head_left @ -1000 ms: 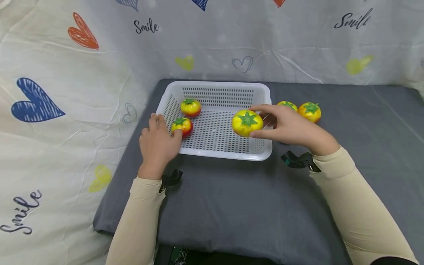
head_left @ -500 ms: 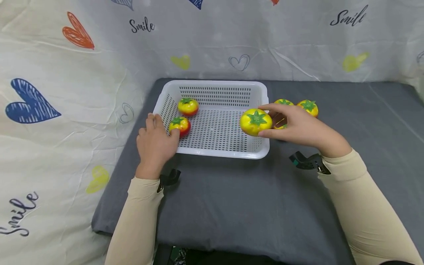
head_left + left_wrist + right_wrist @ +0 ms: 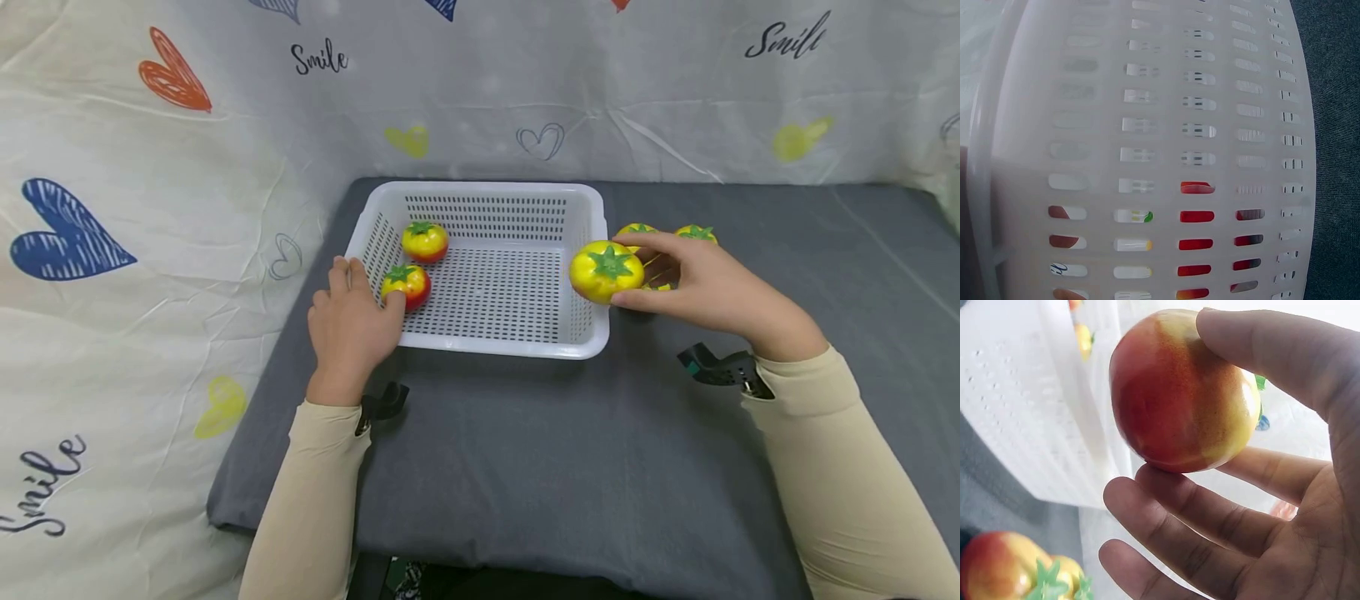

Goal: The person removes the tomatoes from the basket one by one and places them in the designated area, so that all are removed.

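Note:
My right hand (image 3: 716,287) pinches a yellow-and-red toy tomato (image 3: 596,271) between thumb and fingers, raised over the right end of a white slotted basket (image 3: 498,345). In the right wrist view this tomato (image 3: 1172,394) shows its red underside, with the thumb on top and fingertips below. My left hand (image 3: 352,325) holds the basket's left front corner, its fingers over the rim and its thumb inside. Close to that thumb sits one toy tomato (image 3: 406,287), with another tomato (image 3: 425,242) behind it. The left wrist view looks at the basket's slotted wall (image 3: 1166,137).
More toy tomatoes lie right of the basket, partly behind my right hand: one tomato (image 3: 637,227) and another tomato (image 3: 697,233). Dark grey cloth (image 3: 510,467) covers the table, and a printed white curtain (image 3: 465,92) hangs behind and to the left.
My right hand has moved right with the pinched tomato, from above the basket's inside to its right rim. The left hand stays on the basket corner. The view has shifted slightly.

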Tool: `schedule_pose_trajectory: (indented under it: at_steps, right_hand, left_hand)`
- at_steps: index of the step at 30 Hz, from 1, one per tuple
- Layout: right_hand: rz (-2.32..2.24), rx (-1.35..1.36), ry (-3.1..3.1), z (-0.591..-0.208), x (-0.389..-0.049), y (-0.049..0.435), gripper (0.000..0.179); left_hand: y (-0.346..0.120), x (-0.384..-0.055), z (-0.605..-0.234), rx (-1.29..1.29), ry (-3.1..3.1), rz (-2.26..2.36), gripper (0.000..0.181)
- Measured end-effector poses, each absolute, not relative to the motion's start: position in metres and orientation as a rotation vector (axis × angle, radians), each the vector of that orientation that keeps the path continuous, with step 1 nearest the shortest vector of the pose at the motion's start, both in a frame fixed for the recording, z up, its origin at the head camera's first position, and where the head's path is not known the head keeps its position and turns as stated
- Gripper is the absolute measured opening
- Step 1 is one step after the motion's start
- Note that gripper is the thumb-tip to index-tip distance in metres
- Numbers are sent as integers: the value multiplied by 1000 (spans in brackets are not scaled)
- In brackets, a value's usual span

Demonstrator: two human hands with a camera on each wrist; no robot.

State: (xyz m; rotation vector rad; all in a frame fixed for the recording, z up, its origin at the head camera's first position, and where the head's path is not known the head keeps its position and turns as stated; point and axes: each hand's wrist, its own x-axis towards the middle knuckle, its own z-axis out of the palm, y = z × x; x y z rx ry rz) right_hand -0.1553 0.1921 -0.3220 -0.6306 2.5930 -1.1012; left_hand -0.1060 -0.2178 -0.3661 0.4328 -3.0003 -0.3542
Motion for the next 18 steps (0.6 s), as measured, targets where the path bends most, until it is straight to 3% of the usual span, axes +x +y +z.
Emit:
schedule_pose_trajectory:
  at_steps: [18]
  right_hand:
    - [-1038, -476, 2695, -329, -149, 227, 78]
  left_hand:
    - [-218, -104, -365, 445, -3011, -386, 82]
